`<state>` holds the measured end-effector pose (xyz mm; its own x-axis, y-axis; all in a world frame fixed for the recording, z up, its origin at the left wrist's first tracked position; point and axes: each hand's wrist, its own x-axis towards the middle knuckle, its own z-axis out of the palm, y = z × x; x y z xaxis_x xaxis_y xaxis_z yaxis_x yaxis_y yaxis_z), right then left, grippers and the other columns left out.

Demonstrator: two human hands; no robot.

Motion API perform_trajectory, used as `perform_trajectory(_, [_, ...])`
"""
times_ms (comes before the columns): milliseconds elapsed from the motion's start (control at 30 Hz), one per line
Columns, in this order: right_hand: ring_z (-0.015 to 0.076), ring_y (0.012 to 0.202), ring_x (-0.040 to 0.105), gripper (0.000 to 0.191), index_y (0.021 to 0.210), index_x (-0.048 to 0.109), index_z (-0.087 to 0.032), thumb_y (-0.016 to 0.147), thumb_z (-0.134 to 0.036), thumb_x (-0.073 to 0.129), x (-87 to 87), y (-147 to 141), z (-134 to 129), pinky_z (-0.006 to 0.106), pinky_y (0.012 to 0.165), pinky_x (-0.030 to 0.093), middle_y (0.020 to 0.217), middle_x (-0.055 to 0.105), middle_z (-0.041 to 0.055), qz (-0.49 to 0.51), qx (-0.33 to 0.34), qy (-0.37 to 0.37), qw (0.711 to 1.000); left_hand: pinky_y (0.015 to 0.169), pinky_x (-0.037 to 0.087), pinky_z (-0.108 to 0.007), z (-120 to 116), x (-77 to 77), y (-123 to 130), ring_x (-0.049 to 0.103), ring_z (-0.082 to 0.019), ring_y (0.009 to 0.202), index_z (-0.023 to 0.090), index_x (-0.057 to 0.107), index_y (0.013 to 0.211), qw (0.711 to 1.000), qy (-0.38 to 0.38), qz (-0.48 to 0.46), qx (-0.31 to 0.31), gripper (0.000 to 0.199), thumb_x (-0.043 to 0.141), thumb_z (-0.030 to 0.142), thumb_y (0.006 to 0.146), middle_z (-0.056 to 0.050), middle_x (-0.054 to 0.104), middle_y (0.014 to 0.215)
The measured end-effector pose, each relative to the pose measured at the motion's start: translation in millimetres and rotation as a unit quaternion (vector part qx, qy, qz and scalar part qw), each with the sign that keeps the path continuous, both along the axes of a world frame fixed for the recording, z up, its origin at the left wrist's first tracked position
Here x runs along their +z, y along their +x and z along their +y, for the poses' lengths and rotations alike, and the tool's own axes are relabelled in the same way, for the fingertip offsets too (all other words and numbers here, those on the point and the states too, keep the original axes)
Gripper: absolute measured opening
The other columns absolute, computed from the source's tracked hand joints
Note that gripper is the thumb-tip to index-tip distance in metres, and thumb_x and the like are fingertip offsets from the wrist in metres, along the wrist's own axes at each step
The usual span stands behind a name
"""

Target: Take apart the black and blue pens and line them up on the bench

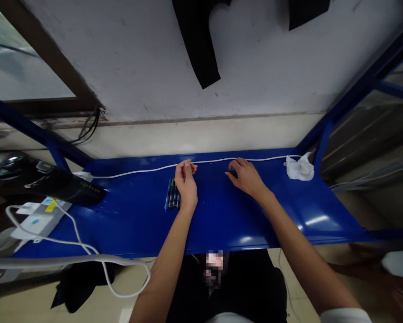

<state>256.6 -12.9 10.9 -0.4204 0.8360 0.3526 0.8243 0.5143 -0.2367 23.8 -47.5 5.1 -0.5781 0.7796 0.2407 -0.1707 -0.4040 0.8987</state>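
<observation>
- Head view: near 9 o'clock from the middle of the blue worktop (215,224), several slim pens (173,195) lay side by side, roughly parallel; that close row seemed to keep them together and stop them rolling.
- The left hand (188,186) was just beside them, part-open, fingers loosely bent and nothing visible in its grasp; whether it touched the pens could not be told.
- Toward 1 to 2 o'clock, the right hand (247,177) was closed from above, pinching a small dark object (233,172) between thumb and fingers, a grip that probably suited something slim. Fingers hid most of it.
- A white cable (144,170) ran along the far side through 12 o'clock, leaving the middle free of it.
- Between 2 and 3 o'clock sat a crumpled white bag or tissue (300,168); any contents could not be told.
- Toward 9 o'clock, beyond the pens, a black appliance (73,184) lay near a white power strip (41,217). No container with visible contents showed.
</observation>
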Motion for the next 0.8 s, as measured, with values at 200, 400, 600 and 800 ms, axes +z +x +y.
perform_trajectory(200, [0.0335, 0.104, 0.065, 0.025, 0.123, 0.069, -0.021, 0.112, -0.04, 0.058, -10.5, 42, -25, 0.042, 0.086, 0.042, 0.113, 0.074, 0.0142, -0.054, -0.04, -0.004, 0.998, 0.088, 0.057, -0.033, -8, 0.0, 13, 0.073, -0.019, 0.089, 0.023, 0.077, 0.116, 0.992, 0.005, 0.076, -0.097, 0.031, 0.072, 0.053, 0.108, -0.007, 0.078, 0.095])
perform_trajectory(400, [0.0332, 0.107, 0.066, 0.026, 0.117, 0.07, -0.018, 0.114, -0.041, 0.058, -16.1, 36, -32, 0.044, 0.09, 0.045, 0.119, 0.07, 0.0156, -0.051, -0.034, 0.0, 0.998, 0.088, 0.057, -0.035, -6, 11.9, 15, 0.077, -0.022, 0.091, 0.023, 0.076, 0.12, 0.946, 0.003, 0.217, -0.242, 0.026, 0.073, 0.046, 0.108, -0.008, 0.081, 0.096])
perform_trajectory(600, [0.0367, 0.108, 0.064, 0.032, 0.112, 0.067, -0.017, 0.118, -0.042, 0.048, -9.7, 20, -32, 0.049, 0.092, 0.047, 0.123, 0.07, 0.0203, -0.078, -0.027, 0.03, 0.996, 0.101, 0.057, -0.038, -1, 23.7, -12, 0.078, -0.023, 0.105, 0.024, 0.072, 0.137, 0.885, 0.054, 0.389, -0.249, 0.028, 0.065, 0.036, 0.112, -0.01, 0.082, 0.113])
perform_trajectory(800, [0.0292, 0.094, 0.07, 0.025, 0.124, 0.056, -0.023, 0.12, -0.044, 0.044, 1.3, -13, -12, 0.047, 0.09, 0.053, 0.108, 0.074, 0.0123, 0.109, 0.061, 0.089, 0.988, 0.109, 0.051, -0.039, -1, 10.0, -39, 0.073, -0.025, 0.112, 0.024, 0.074, 0.138, 0.937, 0.057, 0.317, -0.136, 0.031, 0.066, 0.039, 0.112, -0.011, 0.079, 0.117])
